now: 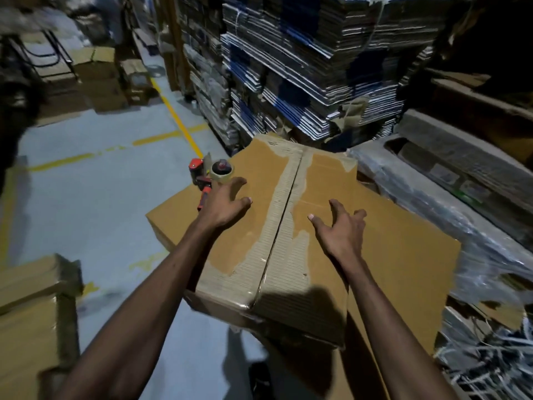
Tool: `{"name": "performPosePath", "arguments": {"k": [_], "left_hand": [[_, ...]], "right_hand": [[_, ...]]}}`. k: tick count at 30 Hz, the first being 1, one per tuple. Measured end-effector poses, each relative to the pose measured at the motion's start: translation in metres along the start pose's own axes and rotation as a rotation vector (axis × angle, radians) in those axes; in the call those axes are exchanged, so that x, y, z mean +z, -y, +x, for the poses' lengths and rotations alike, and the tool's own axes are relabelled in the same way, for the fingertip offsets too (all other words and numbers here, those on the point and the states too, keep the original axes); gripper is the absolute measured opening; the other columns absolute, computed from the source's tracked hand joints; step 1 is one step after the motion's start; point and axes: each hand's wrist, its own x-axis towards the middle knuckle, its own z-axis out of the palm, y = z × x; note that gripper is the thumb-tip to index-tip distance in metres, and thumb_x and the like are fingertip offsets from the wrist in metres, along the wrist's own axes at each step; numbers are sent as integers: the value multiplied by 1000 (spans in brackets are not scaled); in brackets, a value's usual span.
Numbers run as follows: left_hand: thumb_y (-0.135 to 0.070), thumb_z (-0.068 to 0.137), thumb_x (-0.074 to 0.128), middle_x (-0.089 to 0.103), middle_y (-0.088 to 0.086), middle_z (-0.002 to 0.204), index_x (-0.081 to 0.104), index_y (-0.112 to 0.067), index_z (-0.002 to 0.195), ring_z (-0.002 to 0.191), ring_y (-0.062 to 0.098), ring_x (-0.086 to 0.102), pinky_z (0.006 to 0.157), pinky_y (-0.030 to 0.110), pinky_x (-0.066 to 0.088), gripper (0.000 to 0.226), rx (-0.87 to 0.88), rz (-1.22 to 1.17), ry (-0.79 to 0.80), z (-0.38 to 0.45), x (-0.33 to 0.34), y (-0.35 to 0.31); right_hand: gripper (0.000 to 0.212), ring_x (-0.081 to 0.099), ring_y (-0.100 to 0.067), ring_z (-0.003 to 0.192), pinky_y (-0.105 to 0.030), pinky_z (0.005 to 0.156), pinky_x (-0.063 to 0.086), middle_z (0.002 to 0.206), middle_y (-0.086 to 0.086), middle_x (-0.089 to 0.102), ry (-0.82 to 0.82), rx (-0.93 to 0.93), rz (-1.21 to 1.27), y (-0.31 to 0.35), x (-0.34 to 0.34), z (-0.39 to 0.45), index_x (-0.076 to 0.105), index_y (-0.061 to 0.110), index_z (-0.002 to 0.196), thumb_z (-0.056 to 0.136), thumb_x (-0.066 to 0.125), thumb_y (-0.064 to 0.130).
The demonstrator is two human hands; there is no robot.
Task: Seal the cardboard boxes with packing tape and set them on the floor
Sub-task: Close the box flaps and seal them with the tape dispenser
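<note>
now both hands hover spread and empty over the top cardboard box (291, 226), left hand (227, 204) and right hand (341, 229) either side of its taped centre seam, likely poised to grip and lift it to the floor (95, 203). the tape dispenser (209, 176) rests at the box's far left, parked within reach.

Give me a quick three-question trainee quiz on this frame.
1. True or false: the left hand holds the tape dispenser.
2. The top box's centre seam is: A) taped B) bare C) hidden.
3. Fill in: both hands, right hand included, have fingers ____ over the box top.

Key: 1 false, the dispenser sits beyond the fingers, at the box's left edge. 2 A. 3 spread.
</note>
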Motion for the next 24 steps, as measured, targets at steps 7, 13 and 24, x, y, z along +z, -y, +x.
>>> {"name": "performPosePath", "arguments": {"k": [7, 13, 24], "left_hand": [[-52, 79, 69, 39, 4, 126, 55, -51, 131, 119, 31, 58, 104, 46, 51, 54, -88, -142, -210, -109, -25, 16], [-53, 76, 63, 47, 10, 148, 50, -46, 142, 140, 32, 46, 114, 52, 42, 67, -183, -170, -430, -257, -57, 63], [-50, 85, 64, 37, 16, 146, 40, -47, 152, 138, 40, 42, 115, 52, 41, 71, -595, -249, -723, -522, -69, 180]], "right_hand": [[83, 36, -43, 136, -49, 109, 46, 149, -18, 27, -4, -167, 83, 15, -22, -68, 48, 35, 153, 81, 76, 65], [86, 30, -38, 143, -47, 114, 40, 154, -14, 23, 78, -419, 101, 50, -26, -168, 48, 37, 152, 77, 81, 62], [81, 32, -31, 146, -49, 114, 44, 158, 1, 20, 449, -815, 116, 115, 67, -352, 51, 44, 146, 72, 82, 59]]}}
